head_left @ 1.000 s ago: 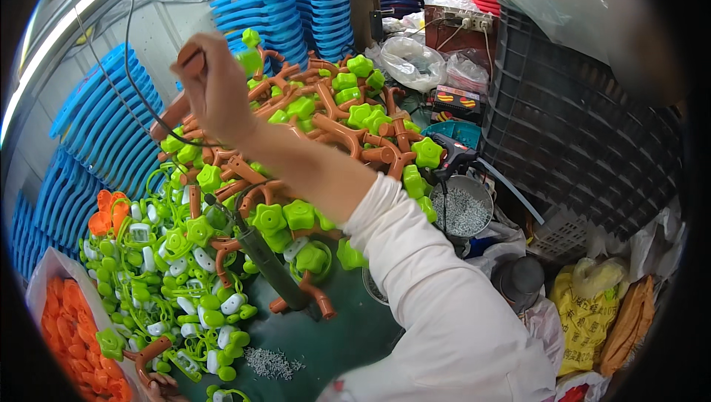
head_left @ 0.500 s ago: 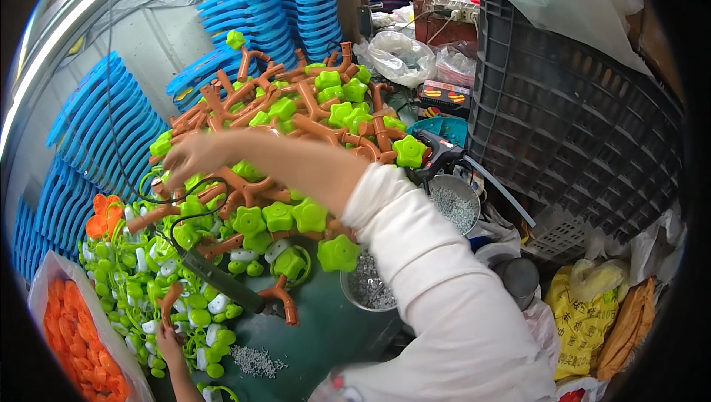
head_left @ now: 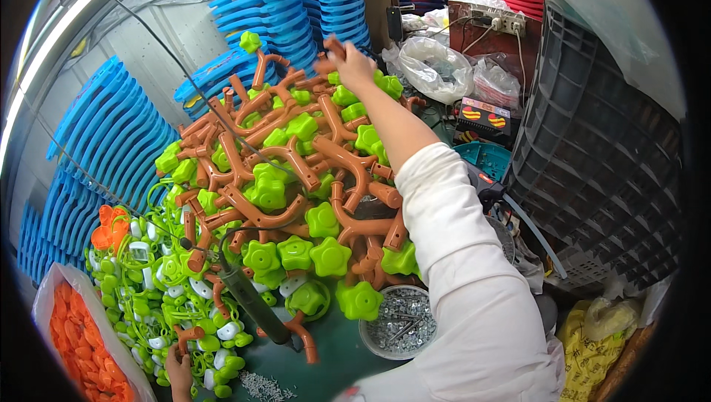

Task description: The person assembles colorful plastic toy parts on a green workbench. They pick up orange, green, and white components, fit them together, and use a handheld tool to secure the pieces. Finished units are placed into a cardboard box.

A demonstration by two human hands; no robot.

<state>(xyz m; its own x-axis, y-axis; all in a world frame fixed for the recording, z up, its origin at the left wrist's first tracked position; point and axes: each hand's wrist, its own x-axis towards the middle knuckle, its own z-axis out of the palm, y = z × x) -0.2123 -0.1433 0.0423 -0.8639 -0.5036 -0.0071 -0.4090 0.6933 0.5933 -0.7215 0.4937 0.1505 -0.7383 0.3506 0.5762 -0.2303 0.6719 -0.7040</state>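
Note:
At the far edge of a heap of brown forked plastic tubes (head_left: 278,213), my right hand (head_left: 355,68) is closed on a brown tube (head_left: 335,48), slightly blurred. Low at the left, my left hand (head_left: 178,374) grips a small brown forked tube (head_left: 191,334), its fingers partly hidden. Bright green star-shaped knobs (head_left: 330,255) sit on and among the heaped tubes. A dark electric screwdriver (head_left: 254,304) with a cord stands tilted at the near side of the heap, touched by neither hand. Beside my left hand lie many green and white plastic parts (head_left: 159,283).
Stacked blue plastic pieces (head_left: 111,120) line the far left. A bag of orange parts (head_left: 78,335) stands near left. One bowl of screws (head_left: 400,320) is beside my right sleeve; loose screws (head_left: 265,386) lie on the green table (head_left: 296,372). A black crate (head_left: 592,150) rises at the right.
My right hand has swung from the heap's left side to its far right edge and now holds a tube. The view has shifted, and the screwdriver stands more upright. My left hand keeps its forked tube.

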